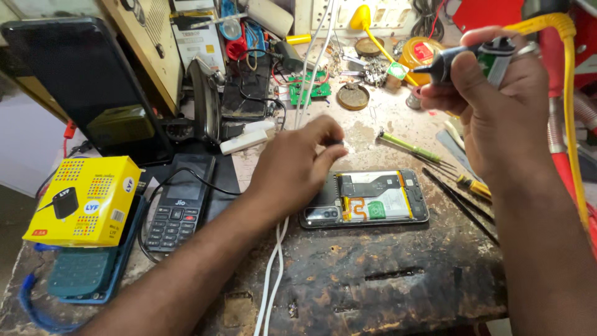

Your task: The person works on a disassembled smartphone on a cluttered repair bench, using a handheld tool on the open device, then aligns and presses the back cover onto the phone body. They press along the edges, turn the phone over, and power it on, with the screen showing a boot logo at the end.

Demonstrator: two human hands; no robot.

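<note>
Cluttered repair bench [373, 280], dark and pretty chewed up, with stuff piled all along the back. Dead centre lies an opened smartphone [364, 198], back cover off, board and battery showing. Left hand [292, 165] hovers just over its 10 o'clock corner, fingers curled with the tips pinched together; can't tell if anything tiny sits between them. Right hand [497, 106] is raised up around 2 o'clock from the phone, fist closed round a dark-tipped tool [463, 59] with a yellow hose [569, 93] running off it. A green-handled screwdriver [407, 146] lies at 1 o'clock of the phone, tweezers [463, 202] at 3 o'clock. Out at 9 o'clock sits a keypad phone [177, 208], and past it a yellow box [84, 199]. White cable [273, 274] runs down toward 6 o'clock.
</note>
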